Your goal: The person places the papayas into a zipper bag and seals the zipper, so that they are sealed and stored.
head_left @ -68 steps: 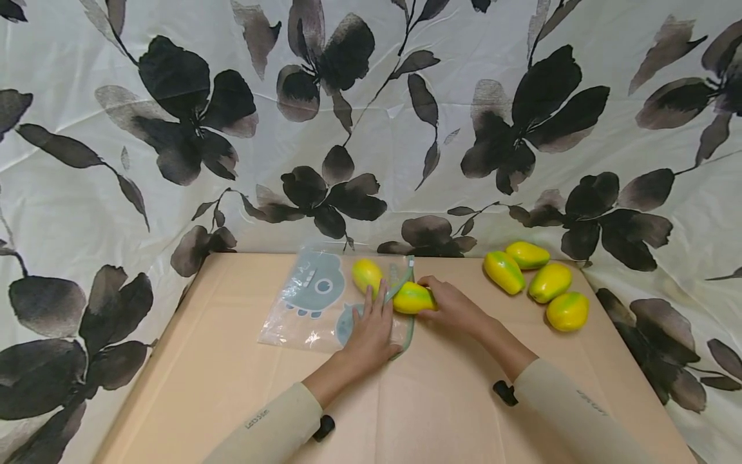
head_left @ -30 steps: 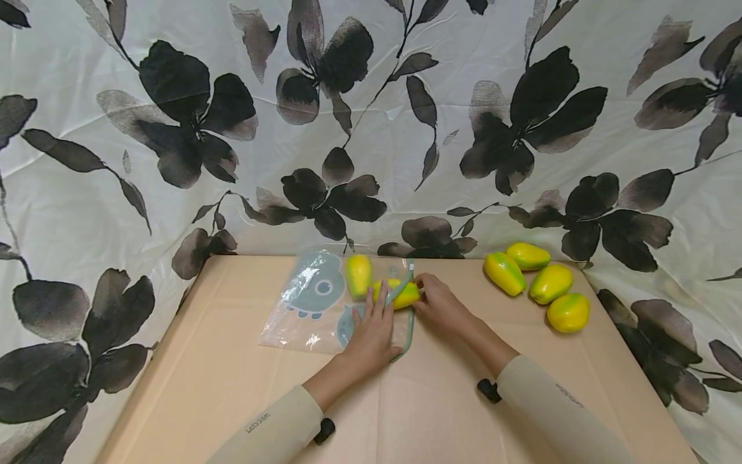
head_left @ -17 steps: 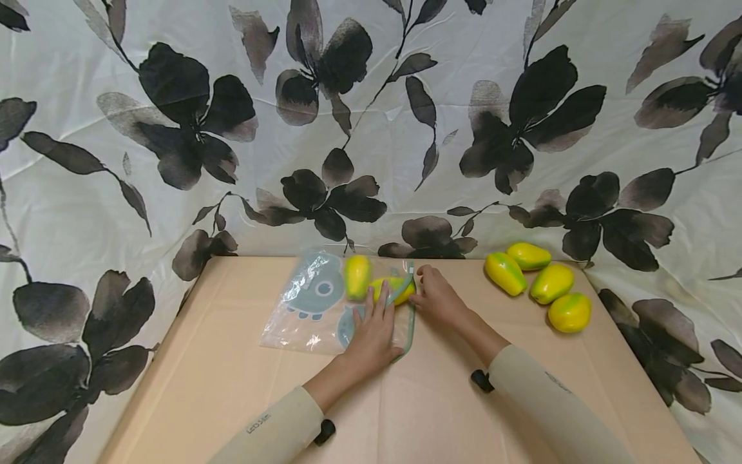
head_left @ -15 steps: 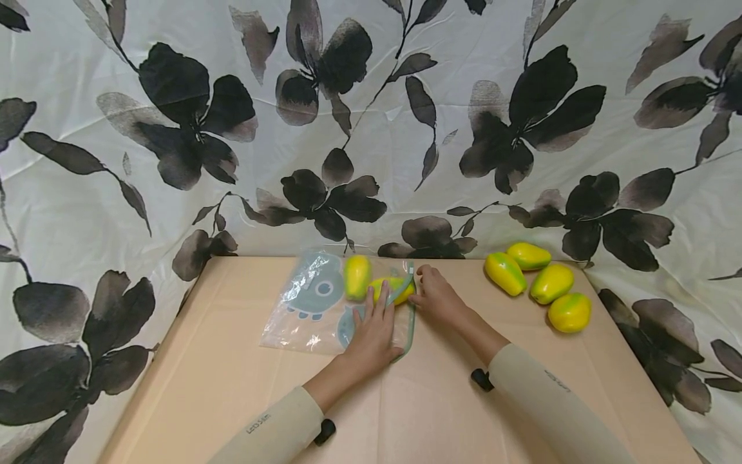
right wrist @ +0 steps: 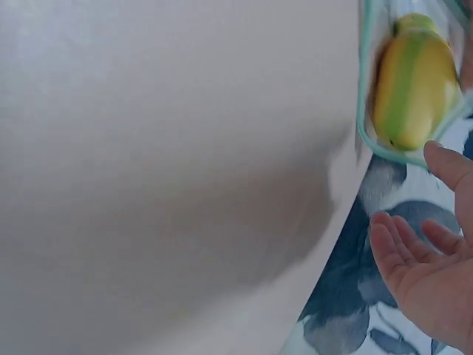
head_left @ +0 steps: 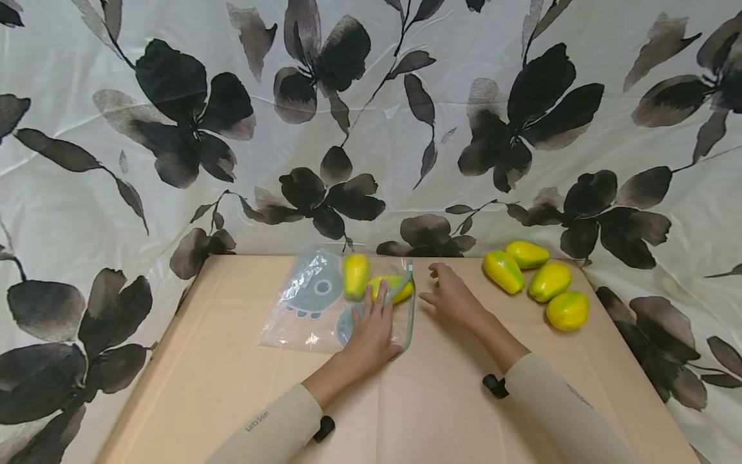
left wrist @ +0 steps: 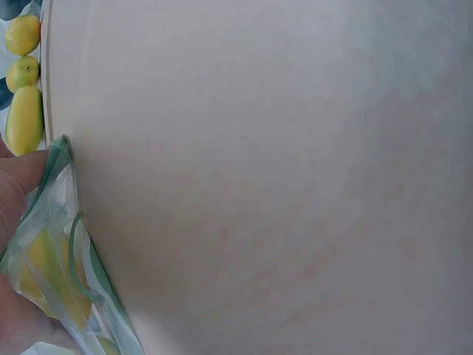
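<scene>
A clear plastic zip bag (head_left: 313,325) with blue cartoon prints and a green-edged mouth lies on the board. Two yellow papayas streaked with green are inside: one upright in view (head_left: 356,277), the other (head_left: 400,290) just within the mouth, partly behind my left fingers. My left hand (head_left: 371,335) rests on the bag by its mouth, fingers straight and spread, the upper lip folded back beneath them. In the left wrist view the thumb (left wrist: 26,171) touches the green rim. Just right of the mouth, my right hand (head_left: 455,299) hovers with loosely bent fingers, holding nothing.
Several loose papayas (head_left: 549,281) sit together at the board's back right. The tan board (head_left: 440,412) ends at a white cloth (head_left: 417,193) printed with dark flowers, hanging behind it. Each sleeve carries a small black wrist device (head_left: 495,385).
My right hand has pushed a papaya leftward into the bag, let it go and drawn back to the right. The first papaya has turned and shifted slightly left. My left hand has stayed put.
</scene>
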`<control>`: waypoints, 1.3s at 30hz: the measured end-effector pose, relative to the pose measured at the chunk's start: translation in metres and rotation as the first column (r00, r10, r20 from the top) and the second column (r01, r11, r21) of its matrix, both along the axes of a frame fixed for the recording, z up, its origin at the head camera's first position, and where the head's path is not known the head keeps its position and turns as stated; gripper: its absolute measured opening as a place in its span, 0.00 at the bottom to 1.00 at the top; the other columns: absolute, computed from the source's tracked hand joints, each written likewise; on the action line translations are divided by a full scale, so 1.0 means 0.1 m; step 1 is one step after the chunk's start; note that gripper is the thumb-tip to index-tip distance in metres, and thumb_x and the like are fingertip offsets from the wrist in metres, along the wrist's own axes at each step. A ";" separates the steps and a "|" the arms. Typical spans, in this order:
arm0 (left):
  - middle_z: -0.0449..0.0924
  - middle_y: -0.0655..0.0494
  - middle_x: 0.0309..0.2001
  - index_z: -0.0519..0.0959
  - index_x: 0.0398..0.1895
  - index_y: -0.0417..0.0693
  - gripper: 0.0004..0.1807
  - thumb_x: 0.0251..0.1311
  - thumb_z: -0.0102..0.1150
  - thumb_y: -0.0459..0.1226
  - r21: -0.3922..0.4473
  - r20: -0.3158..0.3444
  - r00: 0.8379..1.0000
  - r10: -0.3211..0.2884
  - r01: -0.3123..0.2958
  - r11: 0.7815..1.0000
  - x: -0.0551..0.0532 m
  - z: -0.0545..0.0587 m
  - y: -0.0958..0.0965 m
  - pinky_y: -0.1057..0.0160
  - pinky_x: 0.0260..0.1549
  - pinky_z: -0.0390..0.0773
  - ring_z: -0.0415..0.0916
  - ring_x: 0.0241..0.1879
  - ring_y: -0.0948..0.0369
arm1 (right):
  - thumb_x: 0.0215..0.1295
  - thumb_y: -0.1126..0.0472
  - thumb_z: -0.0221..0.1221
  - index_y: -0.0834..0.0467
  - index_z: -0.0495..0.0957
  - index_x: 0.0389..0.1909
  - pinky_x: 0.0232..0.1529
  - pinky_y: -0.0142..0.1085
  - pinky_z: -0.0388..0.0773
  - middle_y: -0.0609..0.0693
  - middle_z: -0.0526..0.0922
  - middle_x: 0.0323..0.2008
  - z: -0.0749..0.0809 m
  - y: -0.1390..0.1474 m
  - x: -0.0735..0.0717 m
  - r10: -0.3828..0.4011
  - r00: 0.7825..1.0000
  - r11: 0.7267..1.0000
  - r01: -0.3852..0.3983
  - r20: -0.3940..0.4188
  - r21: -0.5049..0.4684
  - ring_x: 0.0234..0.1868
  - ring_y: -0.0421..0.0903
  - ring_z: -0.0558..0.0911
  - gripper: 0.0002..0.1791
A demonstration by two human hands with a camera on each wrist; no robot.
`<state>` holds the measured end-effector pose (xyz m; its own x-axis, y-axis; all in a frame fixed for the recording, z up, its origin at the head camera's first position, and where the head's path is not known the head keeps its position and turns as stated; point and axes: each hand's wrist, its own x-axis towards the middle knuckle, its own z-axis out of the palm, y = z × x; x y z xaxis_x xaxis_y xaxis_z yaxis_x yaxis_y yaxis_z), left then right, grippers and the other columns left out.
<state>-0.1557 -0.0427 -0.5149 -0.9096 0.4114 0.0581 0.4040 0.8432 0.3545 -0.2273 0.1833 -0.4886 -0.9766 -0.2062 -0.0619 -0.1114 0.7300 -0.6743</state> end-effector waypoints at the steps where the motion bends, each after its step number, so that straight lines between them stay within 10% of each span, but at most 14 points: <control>1: 0.29 0.44 0.85 0.54 0.80 0.36 0.62 0.48 0.81 0.51 0.002 -0.005 1.000 -0.002 0.002 1.000 0.00 0.00 0.00 0.20 0.63 0.58 0.31 0.82 0.36 | 0.68 0.56 0.68 0.65 0.60 0.72 0.63 0.56 0.77 0.66 0.72 0.66 0.01 0.04 0.01 -0.008 1.000 1.000 0.008 -0.004 -0.010 0.61 0.62 0.79 0.39; 24: 0.30 0.43 0.85 0.55 0.80 0.35 0.63 0.46 0.82 0.51 0.013 -0.012 1.000 0.004 -0.003 1.000 -0.01 -0.03 0.01 0.20 0.63 0.58 0.32 0.82 0.36 | 0.67 0.54 0.69 0.67 0.58 0.75 0.69 0.68 0.62 0.72 0.64 0.71 0.41 1.37 0.46 -0.195 0.931 0.968 0.234 -0.309 0.095 0.71 0.71 0.64 0.44; 39: 0.30 0.43 0.85 0.55 0.79 0.35 0.63 0.47 0.82 0.50 0.009 -0.011 1.000 0.001 -0.001 1.000 -0.01 -0.03 0.01 0.20 0.64 0.57 0.32 0.82 0.35 | 0.70 0.44 0.63 0.78 0.48 0.75 0.65 0.76 0.56 0.84 0.52 0.70 0.18 2.08 0.65 -0.371 0.906 0.890 0.410 -0.204 0.203 0.67 0.83 0.57 0.54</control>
<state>-0.1567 -0.0414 -0.5176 -0.9093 0.4098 0.0721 0.4071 0.8403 0.3580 -0.1618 0.3910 -0.4707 -0.9759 0.1952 0.0978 0.1265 0.8707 -0.4753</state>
